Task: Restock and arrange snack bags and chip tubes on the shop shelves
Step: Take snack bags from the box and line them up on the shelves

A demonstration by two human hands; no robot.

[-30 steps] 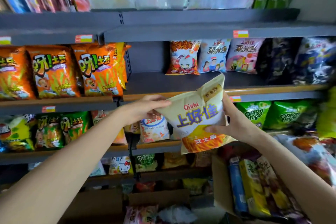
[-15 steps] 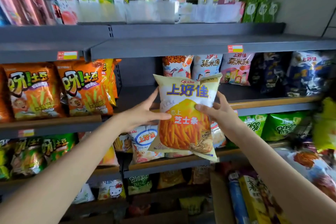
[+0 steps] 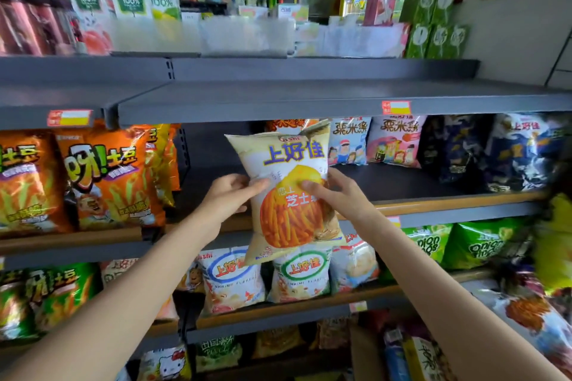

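I hold a pale yellow snack bag (image 3: pixel 288 192) with blue lettering and orange sticks pictured on it, upright in front of the middle shelf (image 3: pixel 433 182). My left hand (image 3: pixel 232 195) grips its left edge, thumb across the front. My right hand (image 3: pixel 337 192) pinches its right side. The bag's top reaches the dark gap between the orange bags (image 3: pixel 105 176) on the left and the pastel bags (image 3: pixel 393 141) at the back right.
White shrimp-flake bags (image 3: pixel 232 278) and green onion-ring bags (image 3: pixel 476 241) fill the shelf below. Dark blue bags (image 3: pixel 513 151) stand far right. An open cardboard box (image 3: pixel 365 353) with tubes and packs sits bottom right. Cartons line the top shelf (image 3: pixel 278 71).
Both hands have lifted the bag upward and turned it upright, from below the middle shelf's edge to level with that shelf. My view tilted up too.
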